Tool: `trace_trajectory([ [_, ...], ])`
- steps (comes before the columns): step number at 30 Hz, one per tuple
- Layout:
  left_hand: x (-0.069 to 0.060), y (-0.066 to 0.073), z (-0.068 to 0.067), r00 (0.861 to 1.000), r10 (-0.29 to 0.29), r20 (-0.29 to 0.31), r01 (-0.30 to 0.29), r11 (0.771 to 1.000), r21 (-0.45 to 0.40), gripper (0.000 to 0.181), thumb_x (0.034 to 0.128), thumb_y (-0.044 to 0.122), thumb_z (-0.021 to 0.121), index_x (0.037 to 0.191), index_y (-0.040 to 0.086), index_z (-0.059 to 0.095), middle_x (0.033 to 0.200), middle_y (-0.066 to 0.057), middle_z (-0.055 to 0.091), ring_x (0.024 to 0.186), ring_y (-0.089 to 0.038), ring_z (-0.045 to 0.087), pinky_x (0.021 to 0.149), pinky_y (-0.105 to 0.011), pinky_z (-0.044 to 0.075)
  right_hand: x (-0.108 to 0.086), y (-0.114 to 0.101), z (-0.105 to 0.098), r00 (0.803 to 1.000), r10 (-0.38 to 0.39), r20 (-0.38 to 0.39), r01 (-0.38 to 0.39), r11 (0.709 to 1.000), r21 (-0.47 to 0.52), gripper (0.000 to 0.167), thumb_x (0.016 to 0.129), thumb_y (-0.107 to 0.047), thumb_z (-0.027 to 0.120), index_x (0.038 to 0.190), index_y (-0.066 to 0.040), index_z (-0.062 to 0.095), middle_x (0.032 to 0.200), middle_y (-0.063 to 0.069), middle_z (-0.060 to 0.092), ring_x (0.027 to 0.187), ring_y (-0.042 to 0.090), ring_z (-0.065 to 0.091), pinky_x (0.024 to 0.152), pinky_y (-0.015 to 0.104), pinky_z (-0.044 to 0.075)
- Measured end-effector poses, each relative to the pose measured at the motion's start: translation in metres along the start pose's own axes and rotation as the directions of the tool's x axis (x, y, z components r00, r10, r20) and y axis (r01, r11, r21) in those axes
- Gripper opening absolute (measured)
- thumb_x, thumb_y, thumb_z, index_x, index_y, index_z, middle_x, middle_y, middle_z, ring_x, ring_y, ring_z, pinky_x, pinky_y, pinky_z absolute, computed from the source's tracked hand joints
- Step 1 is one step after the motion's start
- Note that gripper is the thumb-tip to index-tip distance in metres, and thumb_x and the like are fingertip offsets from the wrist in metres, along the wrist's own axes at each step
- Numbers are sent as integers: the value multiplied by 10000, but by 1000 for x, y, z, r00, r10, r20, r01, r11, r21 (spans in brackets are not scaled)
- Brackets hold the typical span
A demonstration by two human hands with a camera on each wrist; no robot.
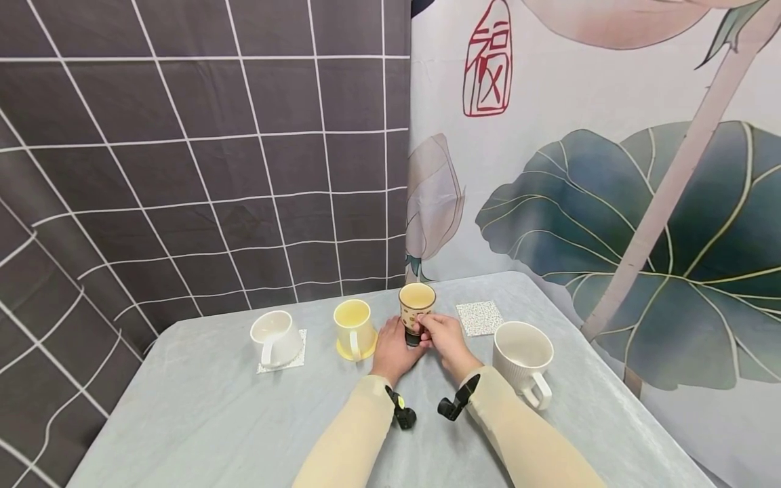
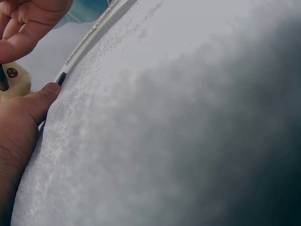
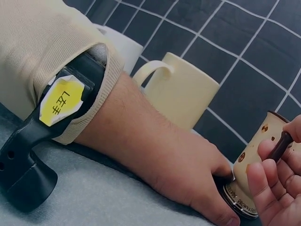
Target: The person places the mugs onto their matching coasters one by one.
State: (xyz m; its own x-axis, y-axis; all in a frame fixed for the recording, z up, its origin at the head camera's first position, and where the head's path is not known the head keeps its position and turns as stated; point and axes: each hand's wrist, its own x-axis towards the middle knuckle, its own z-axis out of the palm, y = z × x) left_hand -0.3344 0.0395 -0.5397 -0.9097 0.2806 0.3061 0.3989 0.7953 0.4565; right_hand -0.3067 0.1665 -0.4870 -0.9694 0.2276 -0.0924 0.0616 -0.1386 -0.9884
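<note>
A cream cup [image 1: 417, 298] with brown spots and a dark rim stands upright at the middle of the table, on or just over a dark round coaster [image 1: 413, 338]. My right hand [image 1: 448, 340] pinches the cup's dark brown handle [image 3: 281, 147]. Low beside the cup, my left hand [image 1: 392, 352] holds the coaster's edge between thumb and fingers; lettering shows on the coaster in the right wrist view. Whether the cup's base touches the coaster is hard to tell. In the left wrist view only part of the cup [image 2: 19, 84] appears.
Left of my hands, a yellow mug [image 1: 352, 324] sits on a yellow coaster [image 1: 367, 352], and a white mug [image 1: 277, 337] on a speckled square coaster [image 1: 298, 356]. To the right are a speckled square coaster [image 1: 479, 318] and a larger ribbed white mug [image 1: 521, 356]. Curtains hang behind the table.
</note>
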Motion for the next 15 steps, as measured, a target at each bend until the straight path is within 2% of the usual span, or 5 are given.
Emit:
trace_trajectory([
  [6, -1, 1, -4, 1000, 0, -21, 0, 1000, -3, 845, 840, 506, 721, 1420, -64, 489, 1446, -215, 518, 1370, -353, 470, 1166, -463, 359, 0, -2, 0, 999, 23, 33, -22, 1000, -9, 267, 957, -121, 653, 1072, 117, 692, 772, 80, 685, 555, 73, 559, 507, 199, 553],
  [10, 0, 4, -6, 999, 20, -33, -20, 1000, -12, 821, 838, 484, 734, 1402, -67, 503, 1405, -213, 548, 1337, -353, 497, 1148, -466, 379, -2, -4, -2, 999, 20, 25, -19, 999, -26, 295, 974, -159, 658, 1102, 107, 678, 798, 75, 660, 582, 80, 576, 509, 200, 555],
  [15, 0, 8, -11, 1000, -14, 16, 14, 1000, -14, 740, 860, 400, 755, 1397, -41, 504, 1362, -177, 577, 1285, -313, 533, 1114, -438, 415, -9, -10, -7, 1000, -14, -22, 12, 995, -95, 265, 986, -158, 647, 1137, 55, 610, 851, 66, 600, 592, 83, 569, 489, 214, 542],
])
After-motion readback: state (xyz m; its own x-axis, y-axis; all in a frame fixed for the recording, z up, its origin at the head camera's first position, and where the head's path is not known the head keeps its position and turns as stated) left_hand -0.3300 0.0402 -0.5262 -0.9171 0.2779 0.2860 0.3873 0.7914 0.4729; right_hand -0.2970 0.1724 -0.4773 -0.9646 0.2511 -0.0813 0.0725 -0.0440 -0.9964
